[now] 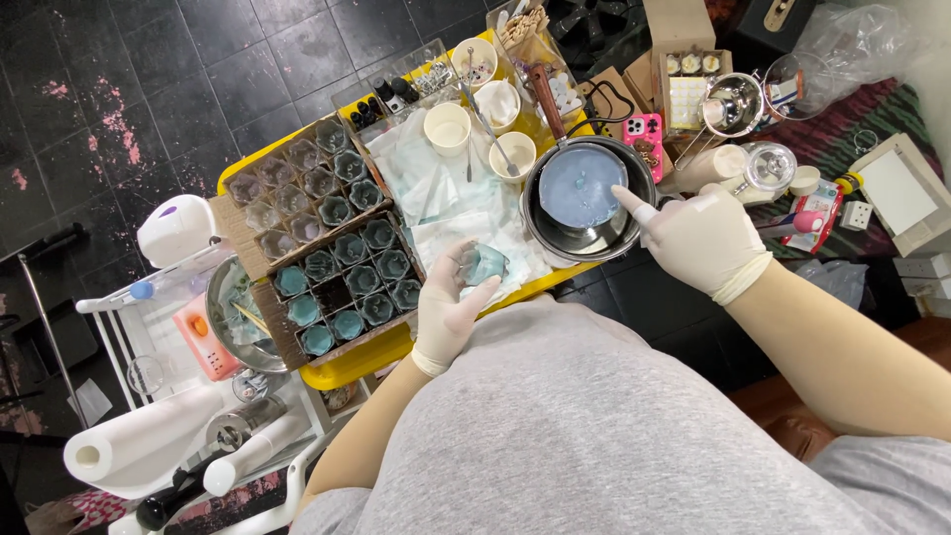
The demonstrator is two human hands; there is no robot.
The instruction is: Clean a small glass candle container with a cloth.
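My left hand (448, 309), in a white glove, holds a small clear glass jar (483, 262) above the white cloths on the yellow table (347, 367). My right hand (698, 236), also gloved, rests at the right rim of a metal pot (580, 238) and its forefinger points over the pale blue wax (582, 185) inside. The pot has a brown wooden handle (545, 99) pointing away from me. To the left lies a cardboard tray (282, 342) with several small glass jars, some filled with blue wax.
Paper cups (448, 127), a spoon and clear boxes of small parts stand at the far end of the table. A white rack (149, 327) with a paper roll (149, 446) is at left. A pink phone (644, 131), metal pitcher (733, 104) and boxes lie at right.
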